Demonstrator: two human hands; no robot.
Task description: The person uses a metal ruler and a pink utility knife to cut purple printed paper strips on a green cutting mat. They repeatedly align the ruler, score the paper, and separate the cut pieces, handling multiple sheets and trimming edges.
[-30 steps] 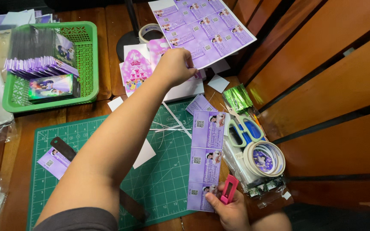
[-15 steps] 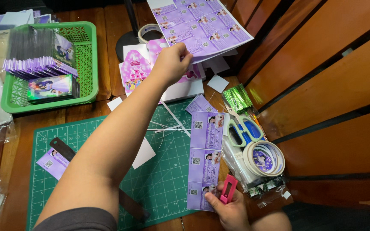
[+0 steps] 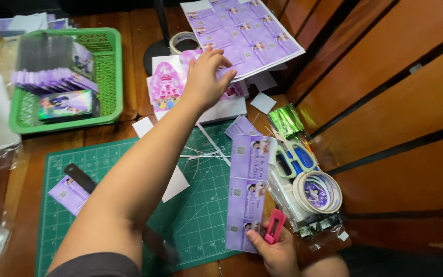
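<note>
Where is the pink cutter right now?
Head view, bottom right: the pink cutter is in the right hand, beside the purple strip on the green mat.

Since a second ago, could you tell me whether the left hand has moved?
Yes. The left hand has edged farther up the table, away from the green cutting mat, and its fingers now rest on the large purple printed sheet.

Left arm fully extended forward, bare forearm running diagonally up the view; left hand (image 3: 207, 77) palm-down, fingers curled and pinching at the tips, thumb tucked under them. Right hand (image 3: 278, 249) low and close to the body, fingers closed in a grip, thumb pressed flat ahead of the knuckles.
</note>
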